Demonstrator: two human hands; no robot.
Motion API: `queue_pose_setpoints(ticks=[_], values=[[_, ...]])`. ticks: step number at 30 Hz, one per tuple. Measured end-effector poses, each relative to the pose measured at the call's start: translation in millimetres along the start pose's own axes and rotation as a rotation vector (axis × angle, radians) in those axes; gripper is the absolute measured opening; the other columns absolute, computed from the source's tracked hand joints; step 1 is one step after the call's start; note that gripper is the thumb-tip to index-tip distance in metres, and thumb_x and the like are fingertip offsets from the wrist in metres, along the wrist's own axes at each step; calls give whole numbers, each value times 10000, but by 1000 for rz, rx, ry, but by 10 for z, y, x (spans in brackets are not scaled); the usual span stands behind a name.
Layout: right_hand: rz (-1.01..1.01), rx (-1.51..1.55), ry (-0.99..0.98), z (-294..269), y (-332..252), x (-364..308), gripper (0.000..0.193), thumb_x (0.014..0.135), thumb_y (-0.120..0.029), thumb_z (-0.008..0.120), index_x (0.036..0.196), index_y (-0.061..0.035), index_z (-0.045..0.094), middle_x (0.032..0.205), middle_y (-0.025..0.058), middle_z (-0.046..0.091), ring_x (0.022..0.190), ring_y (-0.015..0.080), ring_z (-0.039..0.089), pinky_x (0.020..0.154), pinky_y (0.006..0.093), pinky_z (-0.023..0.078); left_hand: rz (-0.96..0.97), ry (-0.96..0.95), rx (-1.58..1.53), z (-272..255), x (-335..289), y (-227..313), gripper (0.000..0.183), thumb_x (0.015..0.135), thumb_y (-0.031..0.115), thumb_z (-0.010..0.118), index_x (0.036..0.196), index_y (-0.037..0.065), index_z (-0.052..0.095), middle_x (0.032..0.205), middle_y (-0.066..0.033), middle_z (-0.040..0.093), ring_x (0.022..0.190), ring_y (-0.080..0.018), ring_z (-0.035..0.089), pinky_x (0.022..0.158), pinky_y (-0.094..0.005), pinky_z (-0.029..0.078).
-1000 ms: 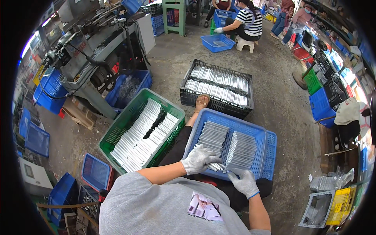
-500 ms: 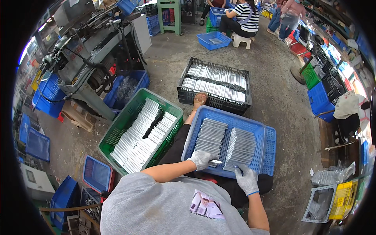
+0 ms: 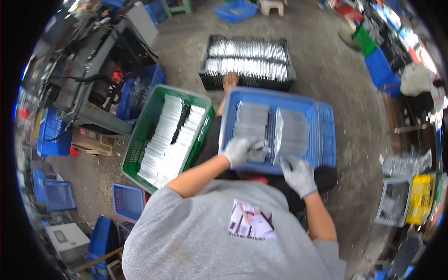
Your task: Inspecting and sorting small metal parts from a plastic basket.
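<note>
A blue plastic basket (image 3: 326, 135) sits across my lap, holding two side-by-side rows of thin silvery metal strips, a left row (image 3: 251, 119) and a right row (image 3: 291, 135). My gloved left hand (image 3: 238, 152) is at the near end of the left row, closed on a few metal strips (image 3: 259, 150) that poke out to its right. Over the basket's near rim, my gloved right hand (image 3: 298, 176) is beside the near end of the right row. Its fingers look apart and I see nothing in them, though motion blurs them.
A green crate (image 3: 128, 156) of similar strips stands to my left. Beyond my foot is a black crate (image 3: 203, 77) with more strips. Machinery (image 3: 100, 105) stands at the far left. Yellow and grey crates (image 3: 420, 198) are on the right.
The whole view has tilted, so the crates appear higher in the picture. My left hand still holds strips, which now show as a wider bunch. The right hand stays near the basket's rim.
</note>
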State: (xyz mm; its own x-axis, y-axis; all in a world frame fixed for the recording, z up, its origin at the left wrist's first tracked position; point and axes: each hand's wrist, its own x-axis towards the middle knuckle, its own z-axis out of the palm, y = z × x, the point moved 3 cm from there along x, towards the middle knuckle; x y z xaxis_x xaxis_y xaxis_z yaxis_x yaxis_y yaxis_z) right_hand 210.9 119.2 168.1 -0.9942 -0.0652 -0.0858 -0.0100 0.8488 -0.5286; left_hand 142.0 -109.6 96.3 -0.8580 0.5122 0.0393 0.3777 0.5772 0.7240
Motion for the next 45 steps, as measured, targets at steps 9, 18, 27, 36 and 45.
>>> queue_pose_setpoints(ticks=[9, 18, 27, 36, 45], values=[[-243, 20, 101, -269, -320, -54, 203, 935, -254, 742, 986, -58, 758, 869, 139, 761, 775, 338, 752, 669, 424, 592, 82, -26, -108, -516, -116, 194, 153, 945, 45, 703, 1087, -3, 672, 932, -196, 746, 875, -380, 740, 748, -407, 578], [-287, -70, 37, -246, -409, -38, 216, 931, -273, 729, 981, -68, 771, 839, 120, 757, 728, 305, 749, 632, 406, 585, 183, -4, 77, -531, -185, 324, 181, 938, 135, 745, 1054, 12, 681, 849, -187, 690, 785, -404, 657, 709, -474, 496], [-225, -120, -31, -210, -416, -14, 254, 980, -337, 667, 919, -109, 760, 728, 100, 725, 666, 273, 738, 623, 435, 582, 262, 99, 154, -562, -245, 463, 217, 846, 95, 743, 1059, 61, 721, 892, -117, 719, 867, -341, 683, 826, -460, 493], [-232, -38, 9, -284, -452, -56, 280, 987, -354, 664, 894, -112, 771, 695, 100, 721, 644, 270, 735, 622, 428, 586, 320, 194, 353, -583, -263, 646, 199, 838, 133, 711, 1035, 130, 743, 890, -46, 723, 865, -267, 695, 815, -415, 496], [-189, -41, -44, -212, -398, -24, 270, 985, -352, 671, 888, -126, 781, 706, 94, 732, 644, 258, 736, 620, 420, 581, 370, 227, 289, -569, -274, 651, 199, 835, 162, 704, 1025, 123, 747, 872, -38, 719, 848, -258, 691, 810, -415, 495]])
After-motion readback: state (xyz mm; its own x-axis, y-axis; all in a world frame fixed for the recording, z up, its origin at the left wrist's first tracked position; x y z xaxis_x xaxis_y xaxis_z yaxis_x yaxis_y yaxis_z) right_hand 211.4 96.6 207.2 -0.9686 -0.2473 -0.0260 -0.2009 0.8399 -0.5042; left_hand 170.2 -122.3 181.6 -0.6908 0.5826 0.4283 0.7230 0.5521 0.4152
